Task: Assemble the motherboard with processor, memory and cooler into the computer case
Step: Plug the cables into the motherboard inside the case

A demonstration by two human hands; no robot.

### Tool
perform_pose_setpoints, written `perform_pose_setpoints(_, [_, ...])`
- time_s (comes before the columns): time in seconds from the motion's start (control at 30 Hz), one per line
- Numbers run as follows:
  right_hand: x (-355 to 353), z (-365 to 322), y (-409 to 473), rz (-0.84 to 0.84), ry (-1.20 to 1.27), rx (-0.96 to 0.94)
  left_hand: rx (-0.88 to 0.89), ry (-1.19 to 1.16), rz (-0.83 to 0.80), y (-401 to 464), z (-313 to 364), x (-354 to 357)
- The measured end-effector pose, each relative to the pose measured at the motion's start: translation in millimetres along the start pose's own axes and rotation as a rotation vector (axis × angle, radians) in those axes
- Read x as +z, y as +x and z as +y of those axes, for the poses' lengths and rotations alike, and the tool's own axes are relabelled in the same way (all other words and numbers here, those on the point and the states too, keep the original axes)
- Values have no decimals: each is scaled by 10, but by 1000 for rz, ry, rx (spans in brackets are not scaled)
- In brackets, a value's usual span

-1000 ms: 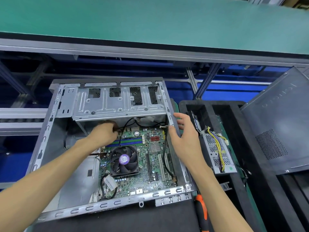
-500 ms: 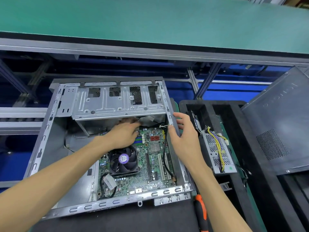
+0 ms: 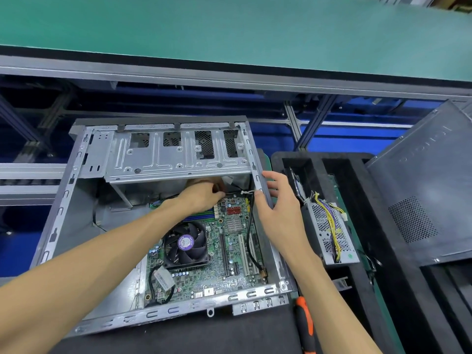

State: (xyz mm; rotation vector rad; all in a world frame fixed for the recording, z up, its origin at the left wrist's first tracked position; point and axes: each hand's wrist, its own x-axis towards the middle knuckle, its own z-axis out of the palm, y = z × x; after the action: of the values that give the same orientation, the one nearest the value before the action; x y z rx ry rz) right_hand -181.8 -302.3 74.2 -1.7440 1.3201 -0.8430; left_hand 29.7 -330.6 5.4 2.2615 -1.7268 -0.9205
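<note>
The open metal computer case lies flat with the green motherboard inside it. The black cooler fan sits on the board, with memory sticks just behind it. My left hand reaches under the drive cage at the board's far edge. Its curled fingertips pinch the end of a black cable; part of the hand is hidden by the cage. My right hand grips the case's right side rail, thumb inside and fingers outside.
A perforated power supply with yellow wires lies in a black foam tray to the right. A grey side panel leans beyond it. An orange-handled screwdriver lies by the case's near right corner. A green-topped bench spans the back.
My left hand has slid to the right along the board's far edge, under the drive cage, uncovering the memory sticks. The right hand has stayed on the side rail.
</note>
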Motion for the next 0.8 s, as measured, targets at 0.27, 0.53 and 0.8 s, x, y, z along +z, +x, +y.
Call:
perform_pose_setpoints(0.27, [3, -11, -3, 11, 2, -2, 80, -12, 101, 28, 103, 147])
perform_pose_setpoints(0.53, [15, 34, 20, -10, 37, 13, 235, 108, -210, -804, -74, -296])
perform_pose_setpoints(0.8, [27, 35, 40, -128, -13, 115, 232, 15, 610, -1847, -564, -755])
